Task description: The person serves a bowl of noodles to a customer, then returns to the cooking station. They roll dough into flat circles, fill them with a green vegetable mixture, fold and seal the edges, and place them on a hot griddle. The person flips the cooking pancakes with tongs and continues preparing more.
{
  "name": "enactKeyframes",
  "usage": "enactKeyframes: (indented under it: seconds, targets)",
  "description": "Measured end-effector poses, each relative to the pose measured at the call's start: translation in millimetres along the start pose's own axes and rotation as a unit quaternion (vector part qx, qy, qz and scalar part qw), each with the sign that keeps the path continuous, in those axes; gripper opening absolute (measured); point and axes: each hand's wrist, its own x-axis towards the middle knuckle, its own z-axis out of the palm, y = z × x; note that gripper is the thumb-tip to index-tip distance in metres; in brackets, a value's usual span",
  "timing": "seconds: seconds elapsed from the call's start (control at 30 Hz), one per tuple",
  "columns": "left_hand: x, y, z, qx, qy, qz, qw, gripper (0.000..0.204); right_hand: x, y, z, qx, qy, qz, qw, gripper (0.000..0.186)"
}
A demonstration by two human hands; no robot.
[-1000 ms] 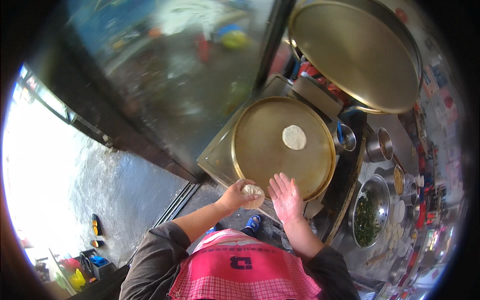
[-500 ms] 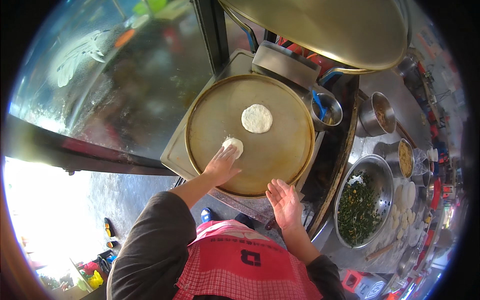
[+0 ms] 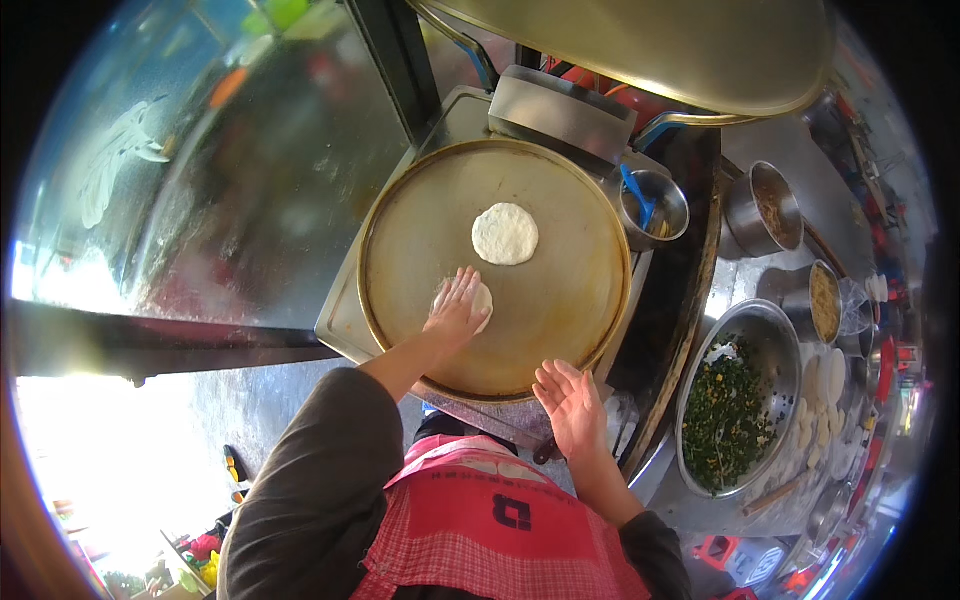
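My left hand (image 3: 456,310) lies flat with its fingers stretched over a small round of dough (image 3: 483,308), covering most of it. That dough rests on a large round griddle (image 3: 550,330) with a raised rim. A second, wider dough round (image 3: 505,234) lies farther back on the griddle, touched by neither hand. My right hand (image 3: 575,405) is held up near the griddle's front right rim, palm showing, fingers apart and holding nothing.
A big lid (image 3: 660,40) with metal handles stands behind the griddle. Right of it is a metal pot (image 3: 655,205) with a blue utensil (image 3: 636,192). Farther right are a steel bowl (image 3: 790,375) of chopped greens, two pots of filling, dough pieces and a rolling pin (image 3: 770,498).
My left hand has slid forward and now covers more of the small dough round. The right hand keeps its raised, spread pose. The whole view has shifted slightly.
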Motion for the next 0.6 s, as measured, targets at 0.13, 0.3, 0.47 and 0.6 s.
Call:
enactKeyframes:
  seconds: [0.13,0.3,0.47,0.6]
  targets:
    - [4.0,-2.4,-16.6,0.186,-0.075,0.171,0.965,0.070,2.8,4.4,-0.4,-0.003,0.023,-0.006,1.000,0.058]
    - [9.6,4.2,-12.5,0.185,-0.049,0.087,0.978,0.071,9.1,14.4,18.8,-0.003,0.026,-0.017,1.000,0.057]
    - [-10.3,-13.6,-6.7,0.102,-0.027,0.128,0.986,0.071,12.7,14.5,29.8,-0.007,0.016,-0.011,1.000,0.057]
    - [7.5,-13.1,-19.8,0.212,-0.037,0.220,0.952,0.072,14.1,18.8,29.2,-0.013,0.037,-0.019,0.999,0.058]
